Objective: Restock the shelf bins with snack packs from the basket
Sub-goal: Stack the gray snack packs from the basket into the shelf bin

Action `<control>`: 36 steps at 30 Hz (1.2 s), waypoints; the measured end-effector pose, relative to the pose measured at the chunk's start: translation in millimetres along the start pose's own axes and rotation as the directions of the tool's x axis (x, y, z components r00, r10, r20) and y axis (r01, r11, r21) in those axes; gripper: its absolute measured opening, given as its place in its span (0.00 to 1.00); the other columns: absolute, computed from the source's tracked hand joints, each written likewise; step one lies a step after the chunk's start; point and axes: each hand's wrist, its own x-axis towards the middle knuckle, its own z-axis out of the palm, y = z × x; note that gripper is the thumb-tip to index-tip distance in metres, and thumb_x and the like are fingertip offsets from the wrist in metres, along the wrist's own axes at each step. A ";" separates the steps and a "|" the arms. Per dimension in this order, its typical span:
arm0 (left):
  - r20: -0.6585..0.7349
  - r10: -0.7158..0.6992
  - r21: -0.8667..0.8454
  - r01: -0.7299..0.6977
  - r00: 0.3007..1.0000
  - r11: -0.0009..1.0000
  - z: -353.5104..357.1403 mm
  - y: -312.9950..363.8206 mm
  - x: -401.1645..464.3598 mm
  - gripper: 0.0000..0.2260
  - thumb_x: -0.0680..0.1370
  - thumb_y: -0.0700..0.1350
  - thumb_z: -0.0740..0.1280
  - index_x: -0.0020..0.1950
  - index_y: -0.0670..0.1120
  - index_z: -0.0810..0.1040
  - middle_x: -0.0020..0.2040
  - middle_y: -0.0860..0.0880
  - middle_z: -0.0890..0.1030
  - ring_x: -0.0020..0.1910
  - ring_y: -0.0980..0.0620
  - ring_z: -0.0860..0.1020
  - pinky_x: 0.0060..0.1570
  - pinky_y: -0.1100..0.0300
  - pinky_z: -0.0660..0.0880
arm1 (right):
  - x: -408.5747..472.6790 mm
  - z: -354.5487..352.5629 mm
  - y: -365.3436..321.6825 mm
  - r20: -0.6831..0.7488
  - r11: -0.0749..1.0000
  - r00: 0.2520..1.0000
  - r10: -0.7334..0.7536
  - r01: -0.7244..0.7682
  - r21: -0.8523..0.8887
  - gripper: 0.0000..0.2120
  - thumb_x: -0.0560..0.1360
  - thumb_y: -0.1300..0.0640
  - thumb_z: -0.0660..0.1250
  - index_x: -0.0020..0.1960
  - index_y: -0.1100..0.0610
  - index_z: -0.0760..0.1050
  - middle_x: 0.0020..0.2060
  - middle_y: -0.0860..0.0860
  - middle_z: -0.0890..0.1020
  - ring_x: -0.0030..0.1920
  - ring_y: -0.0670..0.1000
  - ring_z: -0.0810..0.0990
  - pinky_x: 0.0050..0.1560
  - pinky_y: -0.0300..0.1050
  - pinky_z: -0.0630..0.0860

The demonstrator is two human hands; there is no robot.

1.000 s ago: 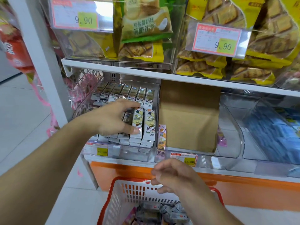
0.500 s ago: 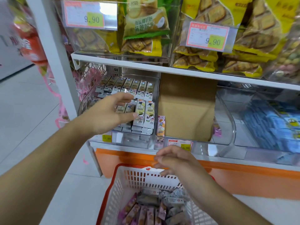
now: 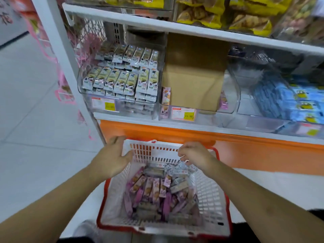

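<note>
A white basket with a red rim (image 3: pixel 208 195) stands on the floor below the shelf. It holds several purple snack packs (image 3: pixel 149 190) and grey snack packs (image 3: pixel 177 171). My left hand (image 3: pixel 112 158) hovers over the basket's far left corner, fingers spread and holding nothing. Over the far right of the basket, my right hand (image 3: pixel 194 155) has its fingers curled down onto the top edge of the grey packs; whether it pinches one is unclear. The clear left bin (image 3: pixel 84 92) on the shelf is filled with rows of green-and-white packs (image 3: pixel 122 79).
The middle bin (image 3: pixel 229 95) holds a cardboard box (image 3: pixel 192 72) with a purple pack (image 3: pixel 165 95) wedged at its left. A right bin holds blue packs (image 3: pixel 289 100). Yellow biscuit bags (image 3: pixel 228 13) fill the shelf above. White tiled floor (image 3: pixel 35 120) lies to the left.
My left hand has left the green-and-white packs in the left bin and dropped to the basket's far left corner. My right hand moved down onto the grey packs. The view tilted downward.
</note>
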 end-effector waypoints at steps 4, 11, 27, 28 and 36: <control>0.109 -0.195 -0.052 0.201 0.975 0.978 60.5 -34.5 -9.1 0.39 0.82 0.60 0.63 0.84 0.50 0.44 0.83 0.46 0.54 0.80 0.39 0.58 0.77 0.41 0.61 | 32.6 11.0 44.7 -0.029 0.992 0.997 0.067 -0.069 -0.105 0.12 0.77 0.53 0.70 0.50 0.62 0.83 0.51 0.61 0.85 0.49 0.54 0.83 0.54 0.55 0.78; 0.083 -0.280 0.027 0.278 0.957 0.960 98.7 -47.7 -3.1 0.46 0.78 0.70 0.58 0.81 0.52 0.32 0.83 0.48 0.44 0.79 0.35 0.54 0.74 0.36 0.61 | 56.4 43.6 129.4 0.019 0.910 0.991 0.134 -0.116 -0.398 0.07 0.81 0.59 0.68 0.57 0.55 0.82 0.51 0.46 0.79 0.50 0.48 0.81 0.40 0.28 0.73; 0.175 -0.385 0.100 0.372 0.906 0.923 86.1 -36.2 0.0 0.47 0.77 0.72 0.58 0.79 0.57 0.27 0.83 0.51 0.39 0.82 0.36 0.48 0.76 0.31 0.54 | 44.8 35.2 129.3 -0.049 0.932 0.992 0.114 -0.124 -0.341 0.10 0.73 0.62 0.75 0.47 0.49 0.79 0.55 0.46 0.79 0.51 0.48 0.80 0.37 0.40 0.72; 0.177 -0.406 0.123 0.389 0.897 0.913 82.7 -34.0 -1.2 0.46 0.78 0.72 0.57 0.79 0.57 0.27 0.83 0.51 0.37 0.82 0.36 0.45 0.76 0.30 0.51 | 39.6 28.7 113.7 -0.009 0.938 0.997 0.082 -0.081 -0.338 0.10 0.74 0.61 0.76 0.47 0.48 0.78 0.50 0.44 0.77 0.45 0.45 0.78 0.35 0.37 0.69; 0.308 -0.086 -0.074 0.114 0.948 0.991 -31.1 60.7 3.0 0.19 0.85 0.56 0.60 0.63 0.43 0.80 0.63 0.41 0.80 0.62 0.43 0.79 0.64 0.47 0.74 | -45.4 -22.9 -43.1 0.207 0.918 0.921 -0.329 0.364 -0.160 0.17 0.76 0.68 0.74 0.58 0.49 0.79 0.60 0.49 0.79 0.42 0.59 0.88 0.45 0.55 0.84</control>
